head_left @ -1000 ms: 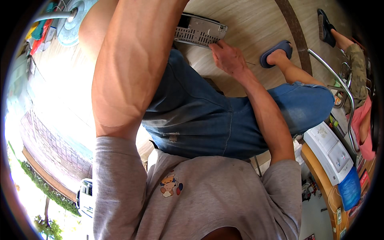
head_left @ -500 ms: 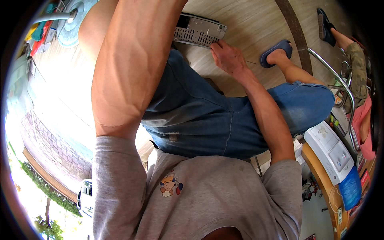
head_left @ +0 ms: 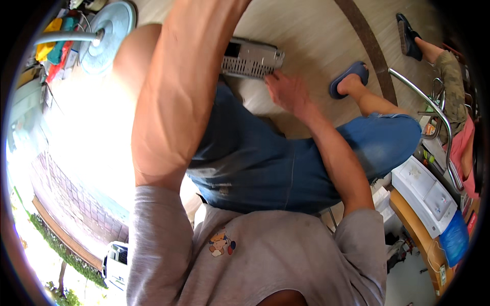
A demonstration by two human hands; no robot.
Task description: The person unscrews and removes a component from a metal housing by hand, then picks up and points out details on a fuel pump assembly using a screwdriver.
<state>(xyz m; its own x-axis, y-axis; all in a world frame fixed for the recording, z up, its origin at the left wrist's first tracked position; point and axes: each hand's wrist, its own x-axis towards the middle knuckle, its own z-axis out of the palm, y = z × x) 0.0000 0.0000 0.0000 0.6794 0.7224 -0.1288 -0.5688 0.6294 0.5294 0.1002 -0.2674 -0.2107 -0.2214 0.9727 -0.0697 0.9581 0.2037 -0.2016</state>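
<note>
Grey metal casing [head_left: 252,60], slotted, oblong, is pinched by the right hand [head_left: 289,93]; the left hand's grip I cannot tell

No letters or numbers can be read, on the slotted metal casing [head_left: 252,62] or elsewhere. The grey T-shirt [head_left: 286,242] bears a small cartoon print [head_left: 221,244] on its chest; a faint motif [head_left: 414,172] on the white appliance [head_left: 426,198] is too small to make out.
</note>
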